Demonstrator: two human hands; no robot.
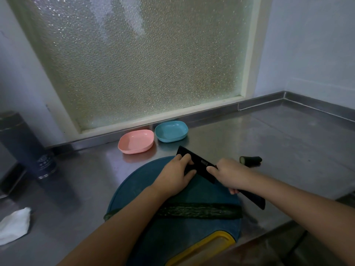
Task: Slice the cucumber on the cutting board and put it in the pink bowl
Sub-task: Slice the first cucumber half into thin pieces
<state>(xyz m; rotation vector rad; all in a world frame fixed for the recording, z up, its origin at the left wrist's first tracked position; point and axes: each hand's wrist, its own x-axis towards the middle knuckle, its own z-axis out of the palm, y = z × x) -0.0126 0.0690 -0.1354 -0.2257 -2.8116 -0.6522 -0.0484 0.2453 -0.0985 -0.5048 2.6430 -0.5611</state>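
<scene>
Steel counter: cucumber lies on the board, apart from fingers gripping the knife.

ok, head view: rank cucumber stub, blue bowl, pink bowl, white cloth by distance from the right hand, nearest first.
From the right hand, gripping the knife:
1. Cucumber stub, just right.
2. Blue bowl, back left.
3. Pink bowl, left of the blue.
4. White cloth, far left.

Forearms extended, left hand clasping knife blade, right hand gripping handle
</scene>
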